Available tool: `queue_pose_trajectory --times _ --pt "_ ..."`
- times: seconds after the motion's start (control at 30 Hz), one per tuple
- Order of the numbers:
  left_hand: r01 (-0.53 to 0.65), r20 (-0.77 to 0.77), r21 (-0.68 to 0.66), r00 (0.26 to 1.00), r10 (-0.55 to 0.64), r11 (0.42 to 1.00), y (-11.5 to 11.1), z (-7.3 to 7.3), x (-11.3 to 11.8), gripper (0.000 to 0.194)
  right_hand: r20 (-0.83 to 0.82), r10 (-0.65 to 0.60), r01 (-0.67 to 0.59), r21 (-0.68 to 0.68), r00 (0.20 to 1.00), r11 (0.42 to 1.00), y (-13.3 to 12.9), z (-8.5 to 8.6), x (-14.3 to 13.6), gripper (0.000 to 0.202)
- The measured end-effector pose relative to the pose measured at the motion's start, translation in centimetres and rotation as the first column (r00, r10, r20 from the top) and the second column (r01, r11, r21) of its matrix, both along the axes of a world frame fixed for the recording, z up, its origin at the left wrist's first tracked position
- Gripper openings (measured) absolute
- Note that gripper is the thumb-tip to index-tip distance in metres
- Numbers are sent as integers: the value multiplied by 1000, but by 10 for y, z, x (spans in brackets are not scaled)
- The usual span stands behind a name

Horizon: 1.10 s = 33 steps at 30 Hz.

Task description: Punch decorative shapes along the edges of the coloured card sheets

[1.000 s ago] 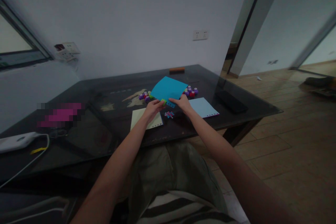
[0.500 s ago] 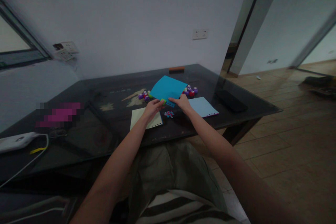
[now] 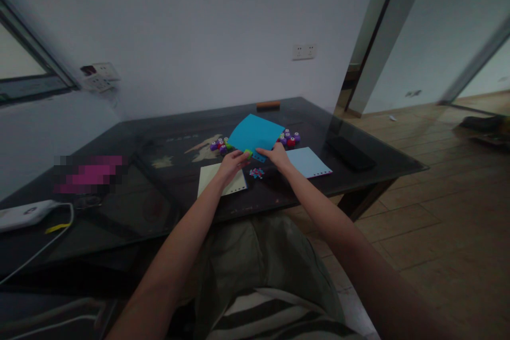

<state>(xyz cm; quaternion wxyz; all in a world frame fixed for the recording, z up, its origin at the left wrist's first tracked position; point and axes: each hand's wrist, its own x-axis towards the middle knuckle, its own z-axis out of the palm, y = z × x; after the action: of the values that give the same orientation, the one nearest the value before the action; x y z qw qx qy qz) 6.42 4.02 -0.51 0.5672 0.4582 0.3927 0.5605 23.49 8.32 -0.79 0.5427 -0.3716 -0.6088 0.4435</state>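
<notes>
Between the fingers of my left hand (image 3: 235,162) is a small green object (image 3: 248,154), at the near edge of a blue sheet (image 3: 257,133). My right hand (image 3: 277,156) touches the sheet's near edge with a finger; whether it pinches the paper is too small to tell. Below the hands lies a little pile of red, blue and white pieces (image 3: 256,173). A cream sheet (image 3: 207,175) with punched holes lies partly under my left forearm. A pale blue sheet (image 3: 308,162) lies right of my right hand.
Round colourful pieces cluster left (image 3: 220,145) and right (image 3: 290,141) of the blue sheet. A flat black object (image 3: 350,153) lies at the right of the dark table (image 3: 167,125). An orange-brown block (image 3: 268,105) is at the back; a white device (image 3: 27,215) with a cable is far left.
</notes>
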Motion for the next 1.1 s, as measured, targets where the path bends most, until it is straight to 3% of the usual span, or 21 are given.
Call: queue_pose_trajectory --times 1.1 --pt "-34 -32 4 999 34 999 -2 2 1 31 112 -27 20 61 993 998 4 -1 0 34"
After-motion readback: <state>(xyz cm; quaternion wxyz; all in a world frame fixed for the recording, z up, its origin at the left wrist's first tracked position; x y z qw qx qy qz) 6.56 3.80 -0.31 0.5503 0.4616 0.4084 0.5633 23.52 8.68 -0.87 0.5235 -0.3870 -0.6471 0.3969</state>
